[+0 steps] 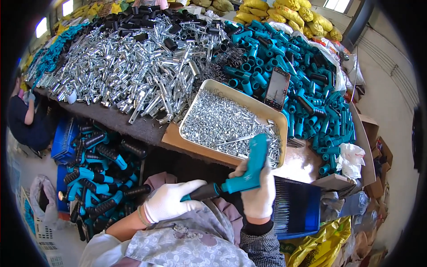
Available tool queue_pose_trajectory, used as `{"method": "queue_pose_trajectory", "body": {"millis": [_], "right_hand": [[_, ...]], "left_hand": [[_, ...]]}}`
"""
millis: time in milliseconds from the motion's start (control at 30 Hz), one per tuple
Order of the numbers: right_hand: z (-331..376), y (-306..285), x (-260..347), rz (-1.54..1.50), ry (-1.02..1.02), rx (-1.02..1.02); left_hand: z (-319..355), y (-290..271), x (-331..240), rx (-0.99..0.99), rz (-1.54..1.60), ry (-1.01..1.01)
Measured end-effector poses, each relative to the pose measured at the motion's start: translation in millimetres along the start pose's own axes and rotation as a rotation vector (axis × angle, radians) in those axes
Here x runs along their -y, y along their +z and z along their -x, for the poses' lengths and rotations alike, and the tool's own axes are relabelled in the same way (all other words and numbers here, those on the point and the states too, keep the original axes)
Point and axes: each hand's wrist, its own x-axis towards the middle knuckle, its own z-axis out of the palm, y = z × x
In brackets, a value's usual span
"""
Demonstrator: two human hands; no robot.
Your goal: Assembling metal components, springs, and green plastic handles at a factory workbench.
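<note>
Far on the left, another person in dark clothes sits low by the table. Next to them, under the table edge, is a blue crate and a heap of finished teal and black handles.

Then comes the left hand in a white glove. Its fingers are curled tight around the black end of a teal handle part. The right hand, also in a white glove, grips the teal middle of the same part, which points up over the tray. So the part sits between both hands, just above the person's lap.

To do this well, I think the left hand should keep the black end still while the right hand pushes and turns the teal piece straight, not crooked.

Up on the table is a big pile of shiny metal tubes. In front of it is a tan tray full of tiny silver screws. A dark phone leans on a heap of teal sleeves. By the right hand is a blue box of thin rods, and a white rag lies farther right.
</note>
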Motion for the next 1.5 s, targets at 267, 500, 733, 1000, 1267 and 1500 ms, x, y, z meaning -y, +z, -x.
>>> {"method": "queue_pose_trajectory", "body": {"millis": [267, 500, 733, 1000, 1267, 1500], "right_hand": [[12.5, -26.6, 17.2, 0.141, 0.293, 0.477], [23.6, -13.6, 13.2, 1.405, -0.182, 0.871], [25.9, -17.5, 5.6, 1.429, -1.013, 1.329], [32.8, -21.7, -0.2, 1.342, -0.399, 1.058], [19.7, -15.8, 13.8, 0.207, 0.823, 0.386], [24.6, -16.1, 24.0, 0.357, 0.266, 0.393]], "left_hand": [[7.7, -11.6, 13.3, 0.120, 0.067, 0.015], [12.8, -24.5, 27.5, 0.381, 0.126, -0.011], [12.3, -29.7, 51.7, 0.896, 0.240, -0.211], [5.6, -35.8, 26.0, 0.710, 0.139, -0.091], [-4.3, -49.2, 8.6, 0.210, -0.764, 0.441], [-1.8, -50.9, 18.3, 0.076, -0.641, 0.198]]}}
